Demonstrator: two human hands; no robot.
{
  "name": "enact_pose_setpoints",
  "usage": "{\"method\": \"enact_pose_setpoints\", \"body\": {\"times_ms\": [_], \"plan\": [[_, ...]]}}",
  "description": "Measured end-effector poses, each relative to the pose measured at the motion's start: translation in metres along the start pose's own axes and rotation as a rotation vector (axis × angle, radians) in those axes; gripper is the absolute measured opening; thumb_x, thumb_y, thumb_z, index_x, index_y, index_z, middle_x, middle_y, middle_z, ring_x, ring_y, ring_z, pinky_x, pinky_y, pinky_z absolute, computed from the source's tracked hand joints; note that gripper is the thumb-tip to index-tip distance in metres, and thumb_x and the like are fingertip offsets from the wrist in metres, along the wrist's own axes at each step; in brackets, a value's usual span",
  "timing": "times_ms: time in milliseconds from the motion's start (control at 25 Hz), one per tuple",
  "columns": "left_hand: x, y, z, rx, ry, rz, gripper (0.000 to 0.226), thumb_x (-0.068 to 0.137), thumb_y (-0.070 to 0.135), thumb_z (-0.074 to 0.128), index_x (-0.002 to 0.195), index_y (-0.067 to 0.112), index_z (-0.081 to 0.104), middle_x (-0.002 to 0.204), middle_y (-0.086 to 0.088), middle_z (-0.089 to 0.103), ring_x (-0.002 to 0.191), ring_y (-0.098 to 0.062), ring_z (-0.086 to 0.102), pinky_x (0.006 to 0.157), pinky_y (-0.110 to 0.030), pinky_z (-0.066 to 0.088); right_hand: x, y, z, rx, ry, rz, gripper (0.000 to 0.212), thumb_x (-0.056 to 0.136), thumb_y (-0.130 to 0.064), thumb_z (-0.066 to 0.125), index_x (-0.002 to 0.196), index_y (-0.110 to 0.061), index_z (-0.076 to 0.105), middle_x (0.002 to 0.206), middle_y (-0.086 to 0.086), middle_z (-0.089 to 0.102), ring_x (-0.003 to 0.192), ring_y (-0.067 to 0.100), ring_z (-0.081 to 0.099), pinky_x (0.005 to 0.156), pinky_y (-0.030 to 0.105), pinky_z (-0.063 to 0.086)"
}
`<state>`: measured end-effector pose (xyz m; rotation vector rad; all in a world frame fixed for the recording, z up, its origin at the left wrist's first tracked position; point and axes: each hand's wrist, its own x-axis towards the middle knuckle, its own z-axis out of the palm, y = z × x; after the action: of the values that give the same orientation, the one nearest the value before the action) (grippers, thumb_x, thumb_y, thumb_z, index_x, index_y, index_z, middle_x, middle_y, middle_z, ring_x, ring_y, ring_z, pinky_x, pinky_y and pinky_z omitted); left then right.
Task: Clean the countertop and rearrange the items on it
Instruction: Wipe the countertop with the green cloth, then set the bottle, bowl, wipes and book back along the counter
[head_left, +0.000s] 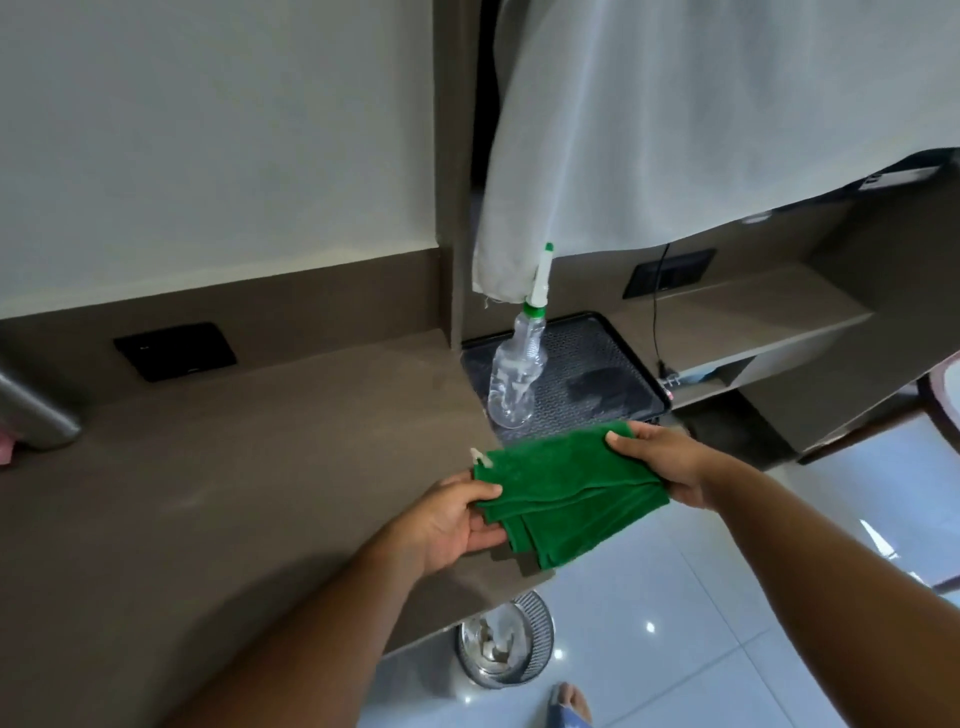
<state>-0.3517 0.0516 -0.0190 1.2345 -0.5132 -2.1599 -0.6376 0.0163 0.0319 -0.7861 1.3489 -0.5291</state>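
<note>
A folded green cloth (566, 488) is held between both hands just above the right end of the brown countertop (234, 467). My left hand (452, 519) grips its left edge, thumb on top. The cloth's far right corner is pinched by my right hand (670, 462). Just behind the cloth a clear spray bottle (517, 379) with a green and white nozzle stands upright on the edge of a black tray (623, 364).
A white curtain (675, 130) hangs over the tray and touches the bottle's nozzle. A metal waste bin (504, 644) stands on the tiled floor below the counter's end. Black wall sockets (174, 351) sit above the counter. A grey metal object (31, 410) lies at the far left.
</note>
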Motion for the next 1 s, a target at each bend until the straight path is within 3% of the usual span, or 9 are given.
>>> {"method": "enact_pose_setpoints", "body": {"times_ms": [120,240,360,440,600,800,840,920,1000], "plan": [[0.048,-0.014,0.063,-0.225,0.158,0.065,0.025,0.093,-0.002,0.050,0.115,0.006,0.060,0.090,-0.013,0.074,0.073,-0.023,0.072,0.056,-0.031,0.058,0.042,-0.028,-0.072,-0.092,-0.177,0.121,0.036,0.093,-0.007,0.056,0.129,-0.008,0.054,0.122,0.021,0.065,0.112,0.036,0.063,0.096,0.049,0.051],[0.106,-0.011,0.112,-0.345,0.266,0.087,0.028,0.094,-0.003,0.049,0.119,0.005,0.058,0.103,-0.018,0.069,0.084,-0.029,0.070,0.059,-0.035,0.059,0.095,-0.073,-0.129,-0.286,-0.321,0.184,0.049,0.087,0.009,0.052,0.129,-0.014,0.055,0.126,0.021,0.062,0.115,0.040,0.060,0.103,0.053,0.043],[0.166,0.000,0.148,-0.430,0.388,0.081,0.030,0.095,-0.004,0.048,0.122,0.004,0.057,0.108,-0.018,0.067,0.088,-0.030,0.066,0.055,-0.034,0.060,0.156,-0.115,-0.157,-0.776,-0.033,0.036,0.048,0.087,0.001,0.060,0.130,-0.019,0.057,0.121,0.014,0.063,0.101,0.029,0.065,0.088,0.039,0.053],[0.204,0.009,0.167,-0.468,0.430,0.055,0.029,0.094,-0.002,0.049,0.122,0.003,0.056,0.109,-0.019,0.066,0.088,-0.030,0.066,0.053,-0.030,0.059,0.202,-0.136,-0.167,-0.997,0.152,-0.144,0.048,0.083,-0.007,0.071,0.128,-0.013,0.058,0.120,0.013,0.063,0.095,0.022,0.061,0.081,0.031,0.048],[0.262,0.016,0.186,-0.427,0.396,-0.048,0.013,0.093,0.001,0.053,0.105,-0.002,0.057,0.097,-0.019,0.061,0.082,-0.027,0.064,0.064,-0.032,0.061,0.278,-0.153,-0.165,-1.219,0.202,-0.285,0.039,0.080,-0.009,0.075,0.118,-0.012,0.064,0.121,0.009,0.066,0.102,0.021,0.062,0.089,0.030,0.051],[0.264,0.026,0.171,-0.276,0.465,0.001,0.012,0.093,0.000,0.056,0.105,0.000,0.059,0.098,-0.018,0.061,0.093,-0.025,0.059,0.079,-0.030,0.054,0.290,-0.121,-0.141,-1.458,0.372,-0.473,0.043,0.089,-0.004,0.050,0.124,-0.026,0.059,0.126,0.012,0.061,0.112,0.033,0.058,0.090,0.039,0.050],[0.248,0.029,0.163,-0.238,0.487,0.027,0.008,0.093,-0.002,0.056,0.096,0.005,0.058,0.090,-0.015,0.059,0.087,-0.023,0.058,0.077,-0.030,0.052,0.278,-0.108,-0.135,-1.490,0.376,-0.473,0.043,0.088,-0.006,0.050,0.125,-0.026,0.058,0.126,0.011,0.061,0.112,0.033,0.058,0.090,0.039,0.050],[0.210,0.028,0.142,-0.131,0.526,0.077,0.025,0.092,-0.006,0.054,0.080,0.016,0.052,0.080,-0.008,0.049,0.069,-0.018,0.048,0.066,-0.028,0.043,0.247,-0.079,-0.122,-1.536,0.379,-0.456,0.041,0.087,-0.010,0.052,0.124,-0.026,0.057,0.125,0.009,0.059,0.111,0.032,0.058,0.089,0.039,0.049],[0.164,0.026,0.120,0.019,0.600,0.088,0.020,0.092,-0.005,0.056,0.090,0.015,0.056,0.077,-0.009,0.050,0.063,-0.015,0.045,0.060,-0.024,0.039,0.210,-0.051,-0.105,-1.488,0.401,-0.448,0.040,0.085,-0.013,0.052,0.123,-0.024,0.057,0.125,0.007,0.057,0.110,0.032,0.057,0.087,0.039,0.047]]}}
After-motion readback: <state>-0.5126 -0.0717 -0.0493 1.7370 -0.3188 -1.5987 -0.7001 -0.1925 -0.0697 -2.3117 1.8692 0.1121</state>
